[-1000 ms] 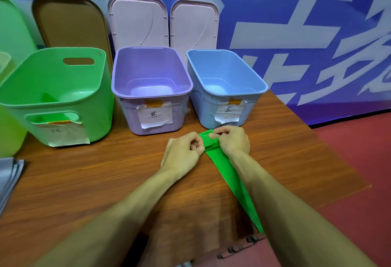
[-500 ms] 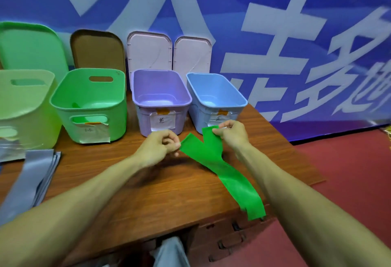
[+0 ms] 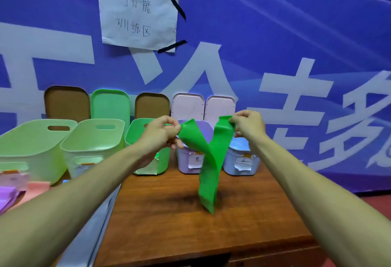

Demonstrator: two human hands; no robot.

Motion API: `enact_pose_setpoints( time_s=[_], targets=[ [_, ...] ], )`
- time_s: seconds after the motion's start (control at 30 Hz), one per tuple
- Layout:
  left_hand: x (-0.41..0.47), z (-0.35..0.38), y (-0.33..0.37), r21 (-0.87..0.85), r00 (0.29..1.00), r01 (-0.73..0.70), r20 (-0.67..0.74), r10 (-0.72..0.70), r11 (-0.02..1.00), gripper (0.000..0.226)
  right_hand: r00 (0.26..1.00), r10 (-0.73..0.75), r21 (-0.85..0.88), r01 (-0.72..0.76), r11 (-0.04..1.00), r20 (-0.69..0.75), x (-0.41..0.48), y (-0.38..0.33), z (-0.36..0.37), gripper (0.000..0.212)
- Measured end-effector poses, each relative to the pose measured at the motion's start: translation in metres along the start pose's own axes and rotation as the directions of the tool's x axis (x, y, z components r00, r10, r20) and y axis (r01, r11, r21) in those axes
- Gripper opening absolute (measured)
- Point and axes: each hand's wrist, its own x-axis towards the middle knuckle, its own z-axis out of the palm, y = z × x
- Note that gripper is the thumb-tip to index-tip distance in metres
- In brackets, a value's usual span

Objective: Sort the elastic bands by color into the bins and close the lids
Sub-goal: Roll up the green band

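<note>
Left hand [image 3: 163,131] and right hand [image 3: 247,127] each pinch 1 end of the green band [image 3: 208,161], held clear of the table [image 3: 169,213] near its far edge so the slack hangs free; likely headed for the bright green bin [image 3: 132,133].

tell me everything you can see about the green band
The green band is a wide, flat, bright green strip that looks thin and rubbery. The left hand pinches one end and the right hand the other, raised apart. The two halves droop, cross and hang as a fold in front of the purple bin and blue bin, over the table; whether its bottom touches the wood is unclear.
</note>
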Motion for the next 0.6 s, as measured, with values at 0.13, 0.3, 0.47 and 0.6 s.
enact_pose_setpoints(
  time_s=[0.13, 0.3, 0.47, 0.6],
  targets=[
    [-0.004, -0.038, 0.015, 0.038, 0.961, 0.012, -0.275, -0.001, 0.999, 0.012, 0.984, 0.093, 0.19, -0.063, 0.98, -0.154, 0.003, -0.015, 0.01, 0.017],
    [-0.001, -0.073, 0.03, 0.234, 0.939, 0.017, -0.337, 0.065, 0.972, 0.013, 0.994, 0.03, 0.232, -0.005, 0.973, -0.104, -0.004, -0.042, 0.042, 0.015],
    [0.019, -0.091, 0.052, 0.263, 0.954, -0.037, -0.279, 0.113, 0.964, 0.01, 0.995, -0.091, 0.193, 0.099, 0.976, -0.05, 0.004, -0.076, 0.075, 0.009],
    [0.045, -0.097, 0.067, 0.278, 0.962, -0.082, -0.229, 0.148, 0.957, 0.008, 0.989, -0.134, 0.209, 0.146, 0.967, -0.068, 0.029, -0.096, 0.099, 0.007]
  ],
)
